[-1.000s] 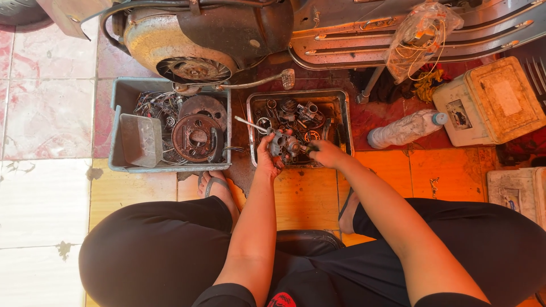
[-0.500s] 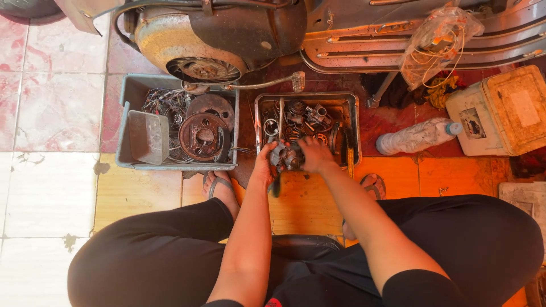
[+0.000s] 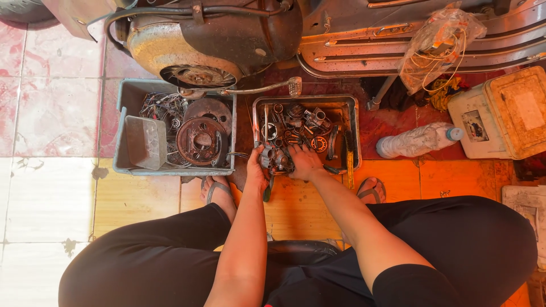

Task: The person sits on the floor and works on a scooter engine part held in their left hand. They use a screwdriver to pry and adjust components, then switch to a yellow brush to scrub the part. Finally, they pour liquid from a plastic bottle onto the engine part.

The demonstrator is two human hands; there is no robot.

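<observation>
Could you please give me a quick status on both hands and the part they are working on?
Left hand and right hand both grip the greasy metal part. Held over metal tray edge. Nothing blocking.

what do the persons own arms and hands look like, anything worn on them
Both arms are bare from the short black sleeves near the shoulders down to the fingers. The left hand and right hand wear no gloves; no watch, ring or band shows. The fingers look smudged with dark grime.
</observation>
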